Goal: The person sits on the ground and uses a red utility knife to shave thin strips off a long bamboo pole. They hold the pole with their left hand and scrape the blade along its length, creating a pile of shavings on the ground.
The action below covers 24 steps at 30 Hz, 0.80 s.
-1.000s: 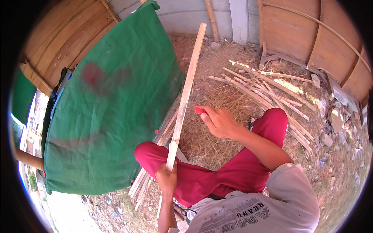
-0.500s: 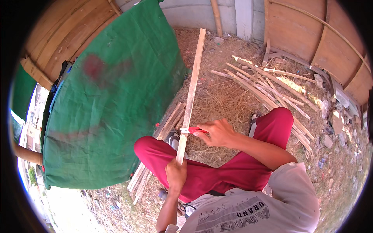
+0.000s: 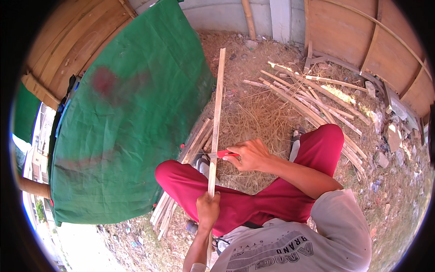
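Observation:
My left hand (image 3: 208, 210) is wrapped round a long, thin wooden strip (image 3: 218, 99). The strip stands up between my knees, its far end pointing away from me and its near end running down past my left forearm. In my right hand (image 3: 249, 154) is a red-handled utility knife (image 3: 223, 154), gripped in closed fingers. Its pale blade lies across the strip, a little beyond my left knee. Dry shavings (image 3: 253, 122) cover the ground beyond my crossed legs.
A pile of wooden strips (image 3: 312, 102) lies ahead to the right, and more strips (image 3: 195, 144) lie by my left leg. A large green tarp (image 3: 127, 127) hangs at left. Rubble (image 3: 394, 136) borders the wooden panels at right; a grey wall (image 3: 226, 20) stands behind.
The strip has slid toward me through my left hand, so its near end now shows below the fist. Its far end has swung slightly left and lower. The knife stays across it.

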Motion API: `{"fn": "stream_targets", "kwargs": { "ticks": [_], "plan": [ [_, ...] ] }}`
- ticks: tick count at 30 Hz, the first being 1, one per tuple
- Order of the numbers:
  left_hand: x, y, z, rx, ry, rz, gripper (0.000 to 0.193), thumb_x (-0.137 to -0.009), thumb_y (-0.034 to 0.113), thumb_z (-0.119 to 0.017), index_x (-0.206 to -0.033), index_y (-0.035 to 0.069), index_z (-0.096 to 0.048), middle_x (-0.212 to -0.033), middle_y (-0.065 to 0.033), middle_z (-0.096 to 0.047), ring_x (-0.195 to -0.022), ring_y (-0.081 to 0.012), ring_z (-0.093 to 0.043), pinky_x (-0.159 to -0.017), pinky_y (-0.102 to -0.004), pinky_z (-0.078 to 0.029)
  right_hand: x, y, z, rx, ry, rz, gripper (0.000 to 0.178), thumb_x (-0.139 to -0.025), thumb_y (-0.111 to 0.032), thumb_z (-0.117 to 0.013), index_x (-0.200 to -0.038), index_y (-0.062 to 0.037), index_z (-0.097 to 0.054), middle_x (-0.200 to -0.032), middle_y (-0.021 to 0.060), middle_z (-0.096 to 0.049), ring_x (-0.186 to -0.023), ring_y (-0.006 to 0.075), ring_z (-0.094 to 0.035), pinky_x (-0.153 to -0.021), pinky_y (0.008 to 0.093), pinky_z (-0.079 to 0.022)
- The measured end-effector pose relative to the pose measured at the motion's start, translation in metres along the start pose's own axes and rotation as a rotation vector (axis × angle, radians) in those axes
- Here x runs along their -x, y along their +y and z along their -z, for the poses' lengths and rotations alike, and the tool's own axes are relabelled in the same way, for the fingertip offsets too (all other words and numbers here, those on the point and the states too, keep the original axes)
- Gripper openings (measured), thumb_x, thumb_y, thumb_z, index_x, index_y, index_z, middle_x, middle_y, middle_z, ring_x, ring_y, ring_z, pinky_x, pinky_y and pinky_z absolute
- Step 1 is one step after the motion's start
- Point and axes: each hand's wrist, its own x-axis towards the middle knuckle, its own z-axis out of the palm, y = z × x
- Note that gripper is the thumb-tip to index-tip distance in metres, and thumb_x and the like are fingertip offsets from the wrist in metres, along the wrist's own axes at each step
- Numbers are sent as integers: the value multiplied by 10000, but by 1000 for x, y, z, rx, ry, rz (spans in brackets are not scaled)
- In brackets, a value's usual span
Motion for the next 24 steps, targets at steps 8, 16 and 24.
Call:
{"fn": "stream_targets", "kwargs": {
  "ticks": [8, 16, 24],
  "plan": [
    [24, -15, 6, 120, -124, 180, 306, -932, 131, -662, -680, -1, -551, -533, 24, -466, -505, -66, -393, -465, -328, -322, -18, 27, 15, 57, -56, -230, 381, -925, -455, -631, -1050, -133, -792, -551, 110, -633, -484, 275, -607, -475, 428, -471],
    [57, -5, 21, 96, -153, 214, 311, -931, 127, -657, -668, 11, -539, -527, 28, -442, -509, -58, -387, -461, -318, -308, -28, 41, 22, 55, -94, -390, 394, -926, -451, -630, -1083, -125, -786, -599, 128, -663, -533, 270, -641, -503, 428, -497],
    [68, -23, 34, 98, -225, 296, 330, -928, 149, -652, -646, 20, -540, -522, 35, -450, -486, -58, -410, -450, -303, -314, -35, 38, 31, 76, -193, -487, 404, -941, -469, -609, -1167, -174, -768, -615, 158, -666, -556, 298, -649, -555, 434, -534]
  ]
}}
